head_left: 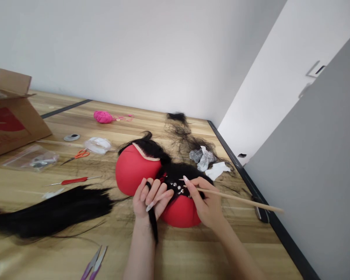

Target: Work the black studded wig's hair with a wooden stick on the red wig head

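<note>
My left hand (151, 196) is closed around a narrow lock of black hair (153, 229), which hangs below the fingers. In my right hand (208, 200) a long thin wooden stick (247, 201) is pinched, slanting out to the right. Its tip end is by a dark hairpiece (181, 171) on a red rounded form (182, 214). Several shiny silver round-headed pins (179, 189) sit in the dark piece between my hands. Just left stands a second red form (132, 169), with black hair and a pale edging strip on top.
On the wooden table lie a bundle of black hair (58, 212), purple-handled scissors (93, 266), a red-handled hook (76, 181), orange scissors (81, 154), and pink yarn (103, 116). A cardboard box (20, 124) stands left. Crumpled tissue (205, 159) and loose hair (177, 116) lie behind the forms.
</note>
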`<action>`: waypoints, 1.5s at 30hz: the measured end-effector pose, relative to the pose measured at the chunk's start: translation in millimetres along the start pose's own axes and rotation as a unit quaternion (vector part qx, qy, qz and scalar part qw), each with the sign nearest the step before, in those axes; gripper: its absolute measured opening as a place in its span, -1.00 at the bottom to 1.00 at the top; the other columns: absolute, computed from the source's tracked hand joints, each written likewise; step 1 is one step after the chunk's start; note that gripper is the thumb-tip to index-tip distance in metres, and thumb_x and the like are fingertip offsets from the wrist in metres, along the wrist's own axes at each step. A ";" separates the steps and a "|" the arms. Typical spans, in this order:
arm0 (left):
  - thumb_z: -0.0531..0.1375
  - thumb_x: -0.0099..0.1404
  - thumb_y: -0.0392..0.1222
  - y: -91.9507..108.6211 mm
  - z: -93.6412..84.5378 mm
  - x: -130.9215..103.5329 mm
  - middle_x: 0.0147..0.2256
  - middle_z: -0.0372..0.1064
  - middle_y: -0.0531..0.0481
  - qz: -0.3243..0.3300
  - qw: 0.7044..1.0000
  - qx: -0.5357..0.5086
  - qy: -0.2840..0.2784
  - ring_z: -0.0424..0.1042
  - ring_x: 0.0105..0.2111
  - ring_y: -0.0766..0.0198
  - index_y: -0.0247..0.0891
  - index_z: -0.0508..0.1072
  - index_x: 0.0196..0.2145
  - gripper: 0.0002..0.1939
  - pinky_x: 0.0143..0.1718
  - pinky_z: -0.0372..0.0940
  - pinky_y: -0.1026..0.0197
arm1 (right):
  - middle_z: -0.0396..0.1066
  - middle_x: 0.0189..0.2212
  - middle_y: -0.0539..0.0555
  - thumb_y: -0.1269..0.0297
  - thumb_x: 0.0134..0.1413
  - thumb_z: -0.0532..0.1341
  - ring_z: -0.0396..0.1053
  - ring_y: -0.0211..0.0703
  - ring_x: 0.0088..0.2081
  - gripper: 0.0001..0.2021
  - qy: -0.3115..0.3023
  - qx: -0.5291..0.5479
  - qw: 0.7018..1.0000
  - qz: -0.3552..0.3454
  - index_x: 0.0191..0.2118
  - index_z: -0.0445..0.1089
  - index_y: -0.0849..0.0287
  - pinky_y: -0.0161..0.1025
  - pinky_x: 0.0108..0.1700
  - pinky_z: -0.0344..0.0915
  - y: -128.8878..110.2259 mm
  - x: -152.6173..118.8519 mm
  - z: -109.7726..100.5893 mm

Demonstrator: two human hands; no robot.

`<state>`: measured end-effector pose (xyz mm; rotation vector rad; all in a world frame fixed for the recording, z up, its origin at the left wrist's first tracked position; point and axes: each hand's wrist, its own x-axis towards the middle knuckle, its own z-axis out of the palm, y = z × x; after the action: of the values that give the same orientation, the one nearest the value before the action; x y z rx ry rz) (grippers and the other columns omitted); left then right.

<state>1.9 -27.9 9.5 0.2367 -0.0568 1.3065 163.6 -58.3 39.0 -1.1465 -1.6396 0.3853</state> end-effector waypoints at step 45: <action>0.23 0.30 -0.31 -0.8 4.6 0.3 -0.71 -0.27 0.22 -0.015 0.998 -0.053 -0.007 0.05 -0.69 0.49 -0.30 0.03 -0.71 -0.46 -0.48 0.24 0.36 | 0.43 -0.52 -0.02 0.27 0.24 0.23 0.34 -0.29 -0.48 -0.82 0.010 0.005 0.999 0.039 -0.36 0.52 0.18 -0.34 -0.38 0.25 2.7 1.3 2.1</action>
<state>3.2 -28.8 13.9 0.1557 -0.1340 1.2674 163.0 -55.3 37.0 -1.2060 -1.5774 0.4293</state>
